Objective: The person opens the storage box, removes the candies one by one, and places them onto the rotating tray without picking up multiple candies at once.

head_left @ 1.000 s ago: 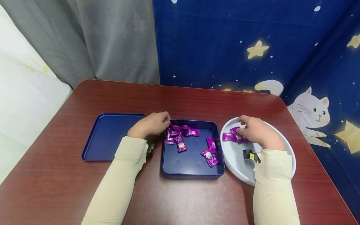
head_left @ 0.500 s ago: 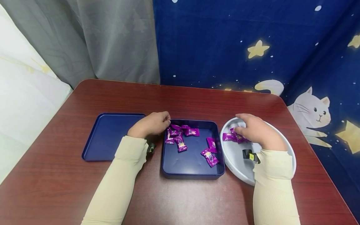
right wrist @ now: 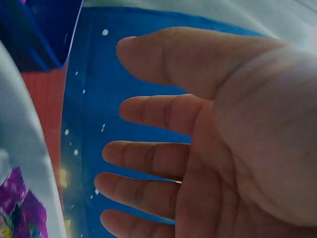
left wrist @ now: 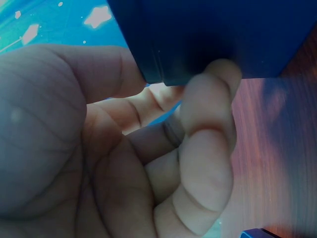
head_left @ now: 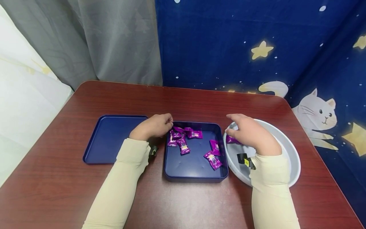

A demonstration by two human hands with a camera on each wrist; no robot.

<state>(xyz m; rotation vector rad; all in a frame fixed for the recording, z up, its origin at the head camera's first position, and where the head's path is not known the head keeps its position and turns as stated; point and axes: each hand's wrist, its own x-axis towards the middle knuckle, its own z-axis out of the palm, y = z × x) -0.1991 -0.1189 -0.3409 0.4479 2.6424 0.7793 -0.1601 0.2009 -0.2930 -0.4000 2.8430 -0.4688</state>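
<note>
A deep navy box [head_left: 194,168] holds several purple-wrapped candies [head_left: 183,146], bunched at its far left with two nearer the right wall. My left hand [head_left: 153,127] holds the box at its far left corner; the left wrist view shows thumb and curled fingers at the box wall [left wrist: 218,29]. Over the left side of a round white tray [head_left: 293,159] is my right hand [head_left: 251,133], its fingers extended and apart, with nothing in the palm. A purple candy [head_left: 232,140] shows in the tray below that hand, which hides part of the tray.
Left of the box, a flat navy lid [head_left: 110,136] lies on the brown table [head_left: 183,203], partly behind the left forearm. The box and white tray stand side by side. Grey and blue curtains [head_left: 223,47] hang behind the table.
My right hand has moved left across the tray toward the box, its fingers spreading and covering more of the candies there. The left hand and box have stayed put.
</note>
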